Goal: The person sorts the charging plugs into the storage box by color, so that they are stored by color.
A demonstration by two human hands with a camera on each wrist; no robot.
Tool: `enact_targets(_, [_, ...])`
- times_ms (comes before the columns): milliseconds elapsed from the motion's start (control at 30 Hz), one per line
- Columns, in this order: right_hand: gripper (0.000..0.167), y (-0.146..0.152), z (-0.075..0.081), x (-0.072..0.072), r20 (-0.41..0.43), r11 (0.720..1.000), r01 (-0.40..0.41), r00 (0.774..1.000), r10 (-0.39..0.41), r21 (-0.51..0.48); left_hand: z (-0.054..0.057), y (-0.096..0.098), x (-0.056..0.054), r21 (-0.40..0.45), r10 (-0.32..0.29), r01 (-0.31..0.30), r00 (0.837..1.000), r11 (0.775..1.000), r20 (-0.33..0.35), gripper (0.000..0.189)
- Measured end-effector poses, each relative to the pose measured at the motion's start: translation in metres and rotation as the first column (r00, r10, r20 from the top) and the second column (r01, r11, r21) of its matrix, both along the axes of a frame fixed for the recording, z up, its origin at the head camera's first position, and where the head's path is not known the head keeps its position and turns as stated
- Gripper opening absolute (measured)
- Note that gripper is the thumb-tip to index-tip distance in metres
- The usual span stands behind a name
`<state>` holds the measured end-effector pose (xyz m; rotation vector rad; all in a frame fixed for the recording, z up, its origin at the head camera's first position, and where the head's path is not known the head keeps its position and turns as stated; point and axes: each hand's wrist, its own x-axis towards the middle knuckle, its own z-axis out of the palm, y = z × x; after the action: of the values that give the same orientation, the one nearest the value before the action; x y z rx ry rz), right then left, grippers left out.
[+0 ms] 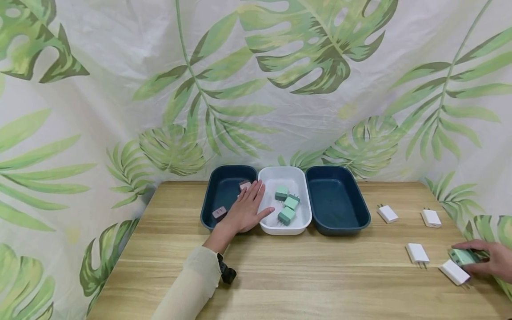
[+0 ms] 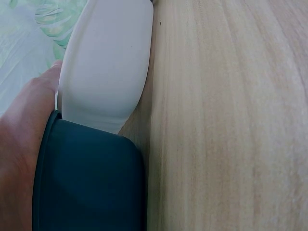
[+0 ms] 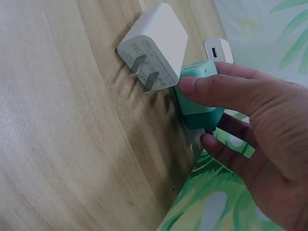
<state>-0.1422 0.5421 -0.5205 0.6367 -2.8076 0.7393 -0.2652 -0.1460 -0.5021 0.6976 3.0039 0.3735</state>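
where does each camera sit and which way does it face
Head: on the person's head, facing forward and down at the table; left hand, sleeve and right hand show.
Left wrist: worn there, facing the sides of the white bin and left dark bin; part of the left hand shows.
Right wrist: worn there, facing the green charger in the right hand, whose fingers show.
Shared: head and right wrist both show that green charger.

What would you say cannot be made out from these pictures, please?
Head view: whatever lies beneath the left hand in the left dark blue tray, covered by that hand; the right forearm, cut off by the right edge.
Left wrist view: the tray's contents, blocked by its outer wall.
Right wrist view: part of the green charger, covered by the right hand; print on the nearest white charger, too small.
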Motion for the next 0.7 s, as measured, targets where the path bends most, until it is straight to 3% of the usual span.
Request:
enact_targets(233, [0.052, -0.006, 0.008, -0.002, -0.019, 0.995, 0.088, 0.996, -0.087, 0.055, -0.001, -0.001, 0.000, -0.001, -0.006, 0.006, 1.000, 1.000, -0.008, 0.092])
enact_targets(367, [0.053, -0.009, 0.014, -0.004, -0.015, 0.990, 0.099, 0.995, -0.098, 0.097, 0.000, 0.000, 0.001, -0.003, -0.001, 0.001, 1.000, 1.000, -0.001, 0.092])
enact_targets(700, [0.051, -0.026, 0.031, -0.008, 0.019, 0.992, 0.127, 0.992, -0.127, 0.023, 0.002, 0.000, 0.003, -0.003, -0.010, 0.010, 1.000, 1.000, -0.006, 0.091])
